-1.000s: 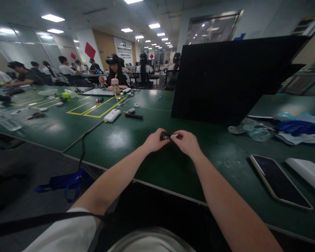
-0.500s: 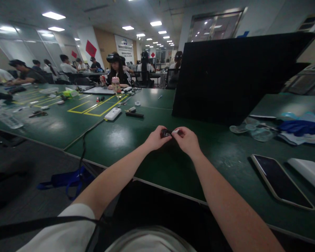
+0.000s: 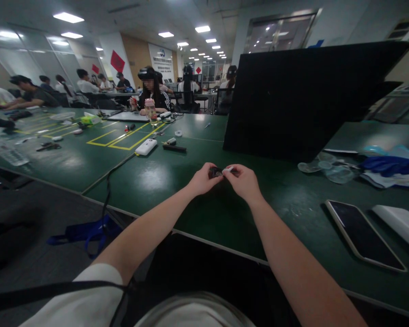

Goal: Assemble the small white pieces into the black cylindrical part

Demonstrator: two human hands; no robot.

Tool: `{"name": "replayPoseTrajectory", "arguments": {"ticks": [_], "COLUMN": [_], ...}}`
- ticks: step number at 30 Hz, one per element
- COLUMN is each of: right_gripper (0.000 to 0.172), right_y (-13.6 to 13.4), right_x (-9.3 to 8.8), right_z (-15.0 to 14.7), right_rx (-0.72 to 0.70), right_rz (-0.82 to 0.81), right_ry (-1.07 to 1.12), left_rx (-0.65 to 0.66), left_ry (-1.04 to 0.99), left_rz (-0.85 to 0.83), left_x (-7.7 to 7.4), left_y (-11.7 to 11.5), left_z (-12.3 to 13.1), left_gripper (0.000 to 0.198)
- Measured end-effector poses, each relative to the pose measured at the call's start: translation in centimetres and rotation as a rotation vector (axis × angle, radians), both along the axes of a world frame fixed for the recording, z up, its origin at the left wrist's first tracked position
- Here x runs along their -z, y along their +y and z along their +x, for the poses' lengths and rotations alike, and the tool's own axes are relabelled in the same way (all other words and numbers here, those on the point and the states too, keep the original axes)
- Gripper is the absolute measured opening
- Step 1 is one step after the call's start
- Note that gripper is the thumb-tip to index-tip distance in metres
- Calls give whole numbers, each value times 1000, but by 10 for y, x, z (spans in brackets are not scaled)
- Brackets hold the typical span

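Here, a small dark part (image 3: 215,172), pinched between left hand (image 3: 202,180) and right hand (image 3: 244,182); details blurred.

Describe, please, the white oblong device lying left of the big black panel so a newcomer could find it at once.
Start at the tall black upright panel on the green table and look left. The white rounded oblong device lies beside the yellow tape rectangle. The thin black bar to its right is dark and slimmer.

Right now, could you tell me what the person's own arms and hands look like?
Both forearms are bare, with no gloves, watch or rings to be seen on the left hand or right hand. A short white sleeve covers the left upper arm, and a dark strap runs across it.
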State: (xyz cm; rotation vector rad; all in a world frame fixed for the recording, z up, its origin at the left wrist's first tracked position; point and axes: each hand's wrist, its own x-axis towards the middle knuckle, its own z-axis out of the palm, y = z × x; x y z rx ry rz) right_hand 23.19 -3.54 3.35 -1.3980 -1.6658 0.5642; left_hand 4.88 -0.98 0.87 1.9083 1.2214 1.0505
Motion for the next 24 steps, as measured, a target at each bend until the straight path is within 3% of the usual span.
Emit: {"name": "replayPoseTrajectory", "arguments": {"ticks": [5,9,14,20,24], "right_gripper": [26,21,17,25,26], "right_y": [10,0,-9,-6,-7], "right_x": [9,4,-6,-8,-10], "right_z": [3,-2,-4,2,1], "right_rx": [-64,-40,-14,-25,-23], "right_rz": [-37,2,162,59,73], "right_ry": [133,-32,-134,-159,-117], "left_rx": [-5,7,21,69,103], "left_ry": [52,75,-67,-155,-209], "left_rz": [18,10,-28,-73,-134], "left_x": [2,3,5,12,12], "left_y": [-1,-1,3,8,9], "left_z": [1,0,2,5,5], "left_gripper": [52,53,55,52,55]}}
